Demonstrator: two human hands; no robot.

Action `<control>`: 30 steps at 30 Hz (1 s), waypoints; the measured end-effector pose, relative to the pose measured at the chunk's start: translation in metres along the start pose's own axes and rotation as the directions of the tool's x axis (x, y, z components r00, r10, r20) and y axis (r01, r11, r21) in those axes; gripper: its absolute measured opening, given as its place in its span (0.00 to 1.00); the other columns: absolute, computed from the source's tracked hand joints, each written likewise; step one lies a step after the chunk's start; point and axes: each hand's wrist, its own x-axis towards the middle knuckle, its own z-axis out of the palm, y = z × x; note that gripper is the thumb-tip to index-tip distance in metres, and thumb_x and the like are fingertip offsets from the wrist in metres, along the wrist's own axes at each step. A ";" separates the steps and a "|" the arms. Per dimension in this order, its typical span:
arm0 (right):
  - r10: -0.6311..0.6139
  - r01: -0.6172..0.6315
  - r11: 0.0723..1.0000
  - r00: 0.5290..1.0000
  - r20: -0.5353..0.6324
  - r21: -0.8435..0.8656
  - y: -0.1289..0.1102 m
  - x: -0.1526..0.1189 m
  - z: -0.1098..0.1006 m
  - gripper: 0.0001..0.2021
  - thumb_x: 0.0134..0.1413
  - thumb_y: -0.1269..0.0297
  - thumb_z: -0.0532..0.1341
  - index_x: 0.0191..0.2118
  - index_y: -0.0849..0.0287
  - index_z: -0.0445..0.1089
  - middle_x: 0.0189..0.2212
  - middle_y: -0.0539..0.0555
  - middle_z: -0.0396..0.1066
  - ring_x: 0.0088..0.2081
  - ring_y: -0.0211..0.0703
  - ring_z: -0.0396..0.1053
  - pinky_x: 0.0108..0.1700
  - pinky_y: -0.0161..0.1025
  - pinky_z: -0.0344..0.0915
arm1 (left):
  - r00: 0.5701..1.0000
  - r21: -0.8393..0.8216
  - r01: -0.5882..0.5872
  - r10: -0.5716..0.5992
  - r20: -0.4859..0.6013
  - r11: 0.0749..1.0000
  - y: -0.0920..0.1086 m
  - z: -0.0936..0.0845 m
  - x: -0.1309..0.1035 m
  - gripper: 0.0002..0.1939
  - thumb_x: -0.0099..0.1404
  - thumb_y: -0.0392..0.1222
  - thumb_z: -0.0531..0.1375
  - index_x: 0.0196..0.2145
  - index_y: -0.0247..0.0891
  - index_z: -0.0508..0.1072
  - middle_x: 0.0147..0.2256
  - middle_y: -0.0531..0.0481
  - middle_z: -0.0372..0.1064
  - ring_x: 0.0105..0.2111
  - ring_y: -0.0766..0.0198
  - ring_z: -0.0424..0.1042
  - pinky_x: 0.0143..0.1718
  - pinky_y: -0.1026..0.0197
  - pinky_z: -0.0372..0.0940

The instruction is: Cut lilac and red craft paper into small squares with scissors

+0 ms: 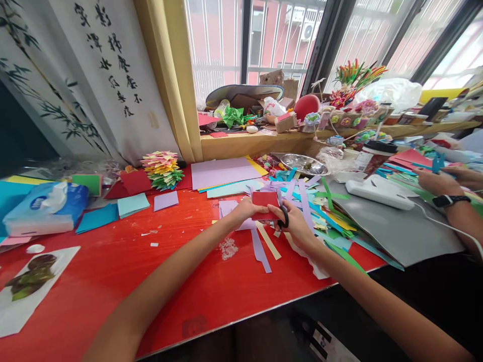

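Over the middle of the table, my left hand (247,210) pinches a piece of red paper (263,199) by its left side. My right hand (297,219) has its fingers through the handles of black scissors (285,217), whose blades stand at the paper's right edge. Whether the blades are apart, I cannot tell. Below and around both hands lie purple paper strips (260,251) and a cream strip (269,241). A small heap of clear bits (228,248) sits on the red table just left of the strips.
Another person's hand (439,182) works at the right over a grey sheet (400,231). A white power strip (379,192), a lidded cup (373,156) and a metal plate (305,164) stand behind. Tissues (45,208) and folded-paper stacks (162,171) are at left.
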 end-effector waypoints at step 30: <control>0.053 -0.053 0.999 0.997 0.055 -0.010 0.005 0.002 -0.004 0.20 0.41 0.47 0.62 0.37 0.55 0.62 0.15 0.43 0.60 0.14 0.33 0.60 0.14 0.29 0.59 | 0.999 0.026 0.032 -0.032 0.018 0.999 -0.001 -0.001 -0.002 0.12 0.48 0.37 0.64 0.32 0.32 0.71 0.25 0.48 0.70 0.24 0.65 0.69 0.30 0.59 0.64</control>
